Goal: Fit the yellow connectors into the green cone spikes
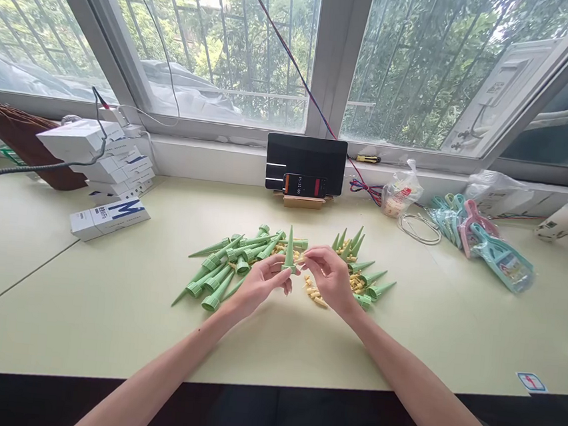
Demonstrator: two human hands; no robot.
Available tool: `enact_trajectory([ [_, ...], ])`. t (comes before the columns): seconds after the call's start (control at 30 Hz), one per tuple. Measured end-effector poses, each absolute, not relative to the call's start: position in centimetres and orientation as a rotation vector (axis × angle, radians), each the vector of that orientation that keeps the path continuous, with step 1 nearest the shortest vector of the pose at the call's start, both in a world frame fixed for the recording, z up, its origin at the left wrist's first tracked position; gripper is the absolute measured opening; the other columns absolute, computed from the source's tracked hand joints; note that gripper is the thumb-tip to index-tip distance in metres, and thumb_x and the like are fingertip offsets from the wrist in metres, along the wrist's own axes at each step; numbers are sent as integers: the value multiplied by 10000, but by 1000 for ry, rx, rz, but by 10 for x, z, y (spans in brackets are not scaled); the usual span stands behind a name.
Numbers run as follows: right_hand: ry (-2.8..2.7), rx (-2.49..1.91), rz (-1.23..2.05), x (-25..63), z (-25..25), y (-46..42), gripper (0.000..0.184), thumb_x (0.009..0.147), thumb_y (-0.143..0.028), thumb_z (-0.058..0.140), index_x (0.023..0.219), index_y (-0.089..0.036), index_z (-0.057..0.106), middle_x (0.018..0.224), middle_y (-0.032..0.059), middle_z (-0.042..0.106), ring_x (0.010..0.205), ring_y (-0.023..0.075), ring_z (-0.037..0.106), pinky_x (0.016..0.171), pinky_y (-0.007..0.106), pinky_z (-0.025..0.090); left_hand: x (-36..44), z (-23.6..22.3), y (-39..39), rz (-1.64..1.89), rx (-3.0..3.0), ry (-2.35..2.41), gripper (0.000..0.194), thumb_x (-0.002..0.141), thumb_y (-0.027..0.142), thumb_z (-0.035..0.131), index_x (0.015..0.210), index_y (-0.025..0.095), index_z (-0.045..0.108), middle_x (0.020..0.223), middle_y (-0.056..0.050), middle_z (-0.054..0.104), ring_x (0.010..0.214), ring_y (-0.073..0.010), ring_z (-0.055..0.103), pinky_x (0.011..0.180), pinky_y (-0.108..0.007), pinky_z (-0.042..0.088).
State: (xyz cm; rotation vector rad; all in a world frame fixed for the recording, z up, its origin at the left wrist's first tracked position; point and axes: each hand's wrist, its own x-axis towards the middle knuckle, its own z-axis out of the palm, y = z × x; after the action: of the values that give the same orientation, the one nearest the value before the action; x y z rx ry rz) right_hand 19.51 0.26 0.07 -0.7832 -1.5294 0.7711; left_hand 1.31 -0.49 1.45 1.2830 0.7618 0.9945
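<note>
A green plastic spike stands point up in my left hand, whose fingers close round its wide capped base. Beside it, my right hand pinches a small pale-yellow piece close to the spike; whether the two touch I cannot tell. To the left of my hands lies a heap of similar green spikes, with ribbed caps and pointed tips. Loose yellow pieces are scattered by my right hand. More green spikes lie or stand among yellow pieces on the right.
A phone showing a timer leans on a black screen at the back. White boxes are stacked at the left. Bagged dustpan-like tools, a white cable and a plastic bag lie to the right.
</note>
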Motion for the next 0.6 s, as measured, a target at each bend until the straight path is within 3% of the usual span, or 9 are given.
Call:
enact_trajectory([
  [0.6, -1612, -810, 646, 195, 3, 1, 88, 933, -291, 604, 937, -226, 663, 988, 70, 631, 905, 191, 648, 801, 334, 598, 13, 12, -3, 988, 1280, 779, 390, 828, 404, 719, 1107, 141, 644, 993, -131, 701, 644, -149, 622, 639, -321, 525],
])
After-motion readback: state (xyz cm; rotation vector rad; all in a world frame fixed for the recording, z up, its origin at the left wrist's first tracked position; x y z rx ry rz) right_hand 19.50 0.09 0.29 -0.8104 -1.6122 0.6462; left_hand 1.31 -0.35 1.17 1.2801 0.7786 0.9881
